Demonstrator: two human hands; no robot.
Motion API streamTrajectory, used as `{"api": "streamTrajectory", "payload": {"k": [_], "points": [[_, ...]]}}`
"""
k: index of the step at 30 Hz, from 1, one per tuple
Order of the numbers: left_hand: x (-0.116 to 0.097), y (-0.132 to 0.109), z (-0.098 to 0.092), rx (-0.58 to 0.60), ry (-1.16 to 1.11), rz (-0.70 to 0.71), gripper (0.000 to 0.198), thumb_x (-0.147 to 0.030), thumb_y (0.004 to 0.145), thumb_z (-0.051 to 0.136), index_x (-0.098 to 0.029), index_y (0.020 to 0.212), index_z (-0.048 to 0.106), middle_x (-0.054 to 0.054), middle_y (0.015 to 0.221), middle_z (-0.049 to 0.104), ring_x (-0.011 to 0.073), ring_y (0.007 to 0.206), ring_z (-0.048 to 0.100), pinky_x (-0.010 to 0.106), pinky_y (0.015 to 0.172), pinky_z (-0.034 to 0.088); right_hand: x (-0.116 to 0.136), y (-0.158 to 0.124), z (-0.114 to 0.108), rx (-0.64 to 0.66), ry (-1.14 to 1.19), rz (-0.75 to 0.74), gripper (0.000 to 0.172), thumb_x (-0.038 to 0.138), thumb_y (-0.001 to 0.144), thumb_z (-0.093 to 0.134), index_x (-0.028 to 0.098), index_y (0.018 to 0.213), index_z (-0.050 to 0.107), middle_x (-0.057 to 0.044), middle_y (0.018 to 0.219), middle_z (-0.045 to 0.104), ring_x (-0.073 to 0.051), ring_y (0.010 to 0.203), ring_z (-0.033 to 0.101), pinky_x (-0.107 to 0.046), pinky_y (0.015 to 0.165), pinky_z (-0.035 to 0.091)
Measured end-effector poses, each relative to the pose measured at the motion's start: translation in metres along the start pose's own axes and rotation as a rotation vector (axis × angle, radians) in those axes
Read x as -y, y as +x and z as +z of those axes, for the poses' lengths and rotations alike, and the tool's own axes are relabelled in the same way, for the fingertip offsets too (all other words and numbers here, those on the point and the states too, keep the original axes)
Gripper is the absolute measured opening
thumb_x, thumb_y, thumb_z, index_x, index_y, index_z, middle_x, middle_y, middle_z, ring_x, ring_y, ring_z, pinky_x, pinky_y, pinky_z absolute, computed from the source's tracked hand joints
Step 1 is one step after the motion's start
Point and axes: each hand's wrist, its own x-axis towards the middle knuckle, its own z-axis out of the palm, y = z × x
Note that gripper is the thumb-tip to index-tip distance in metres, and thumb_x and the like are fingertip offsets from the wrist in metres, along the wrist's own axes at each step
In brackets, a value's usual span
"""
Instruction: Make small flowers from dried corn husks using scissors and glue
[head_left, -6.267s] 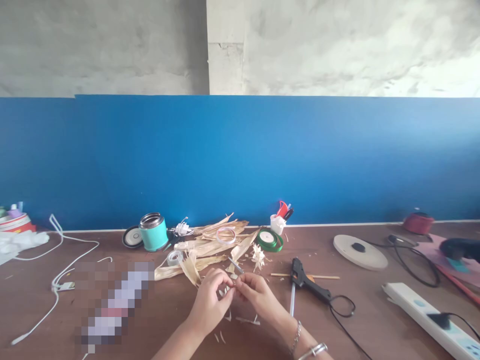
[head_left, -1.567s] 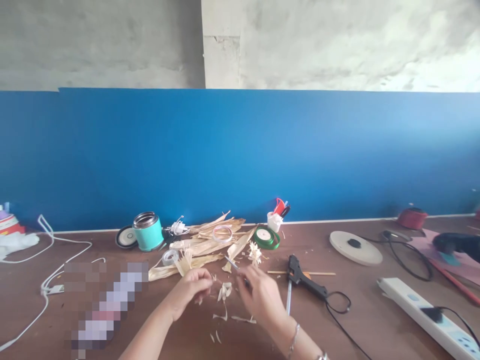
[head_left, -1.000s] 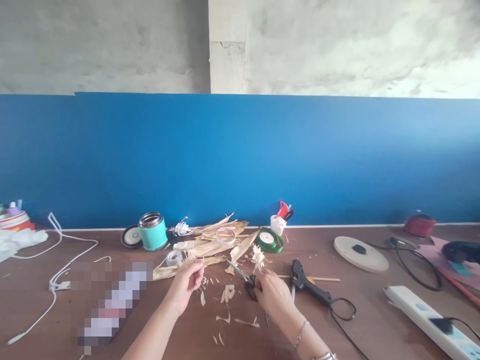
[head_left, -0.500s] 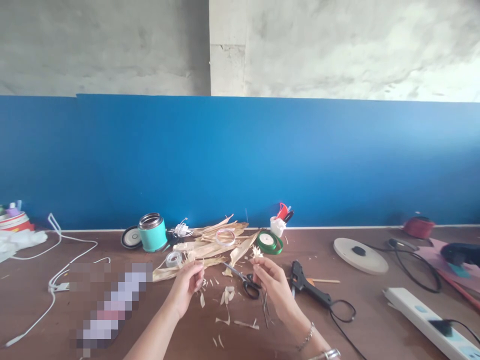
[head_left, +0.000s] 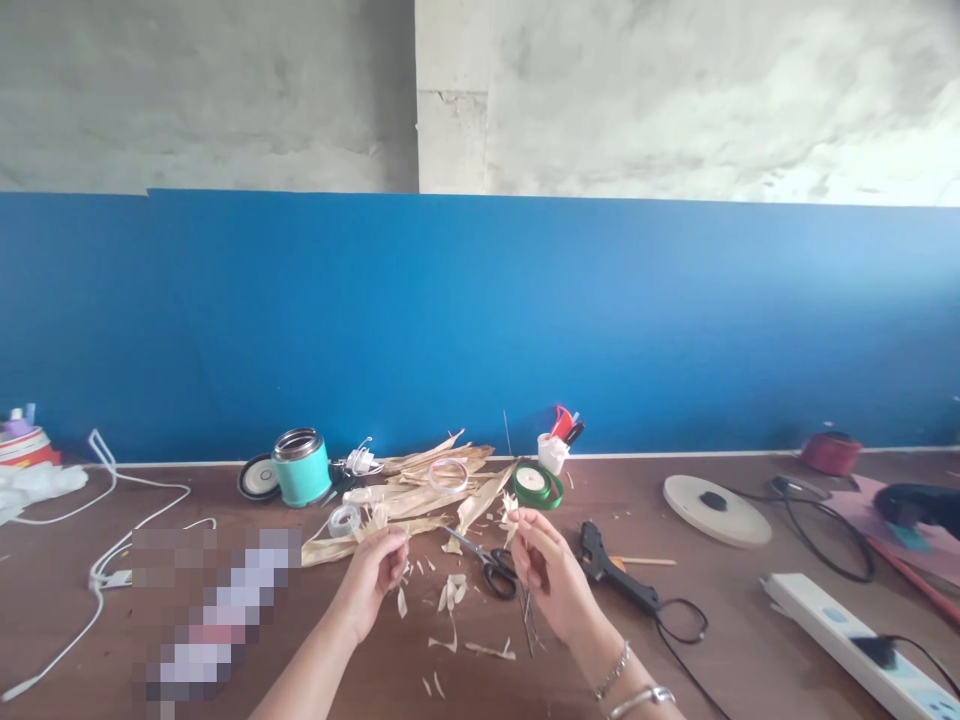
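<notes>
Pinched between the fingertips of my right hand is a small pale flower of dried husk. A thin wire stands up above it. My left hand is closed, and a fringed piece of dried husk shows just above its fingers; its lower end is hidden. Black-handled scissors lie between the hands. Small cut husk petals are scattered in front of them. Several thin wires lie on the table beside my right wrist. Long husk leaves are heaped behind.
A black glue gun lies right of my right hand. Behind stand a green ribbon roll, a white pen cup and a turquoise jar. Farther right are a white disc and a power strip. White cables lie left.
The thin wire above my right hand has shifted right, and the right fingers are slightly differently placed on the husk flower. My left hand stays nearly still.
</notes>
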Motion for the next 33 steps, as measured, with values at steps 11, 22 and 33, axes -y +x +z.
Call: {"api": "streamTrajectory", "payload": {"k": [11,22,33], "points": [[0.0028,0.0016,-0.0008,0.012,0.004,-0.013,0.023,-0.028,0.064,0.066,-0.017,0.058,0.047,-0.007,0.051,0.046,0.0033,0.041,0.036,0.016,0.041,0.023,-0.0015,-0.0005,-0.0005,0.015,0.049,-0.012,0.020,0.036,0.080,0.065,0.020,0.086,0.054,0.007,0.050,0.041,-0.004,0.041,0.024,-0.020,0.041,0.011],[0.0016,0.0003,0.0008,0.016,0.012,-0.002,0.024,-0.028,0.064,0.067,-0.017,0.056,0.048,-0.007,0.049,0.046,0.0036,0.041,0.035,0.017,0.041,0.023,-0.0018,0.0017,-0.0005,0.014,0.057,-0.014,0.022,0.037,0.079,0.066,0.020,0.086,0.054,0.007,0.049,0.041,-0.005,0.042,0.023,-0.021,0.041,0.012],[0.0015,-0.0001,0.0018,0.022,0.014,-0.004,0.024,-0.029,0.064,0.067,-0.016,0.056,0.048,-0.007,0.050,0.046,0.0036,0.041,0.035,0.017,0.041,0.022,-0.0018,0.0013,-0.0008,0.025,0.064,-0.008,0.022,0.037,0.079,0.065,0.020,0.085,0.054,0.008,0.049,0.040,-0.004,0.042,0.022,-0.020,0.041,0.013]]}}
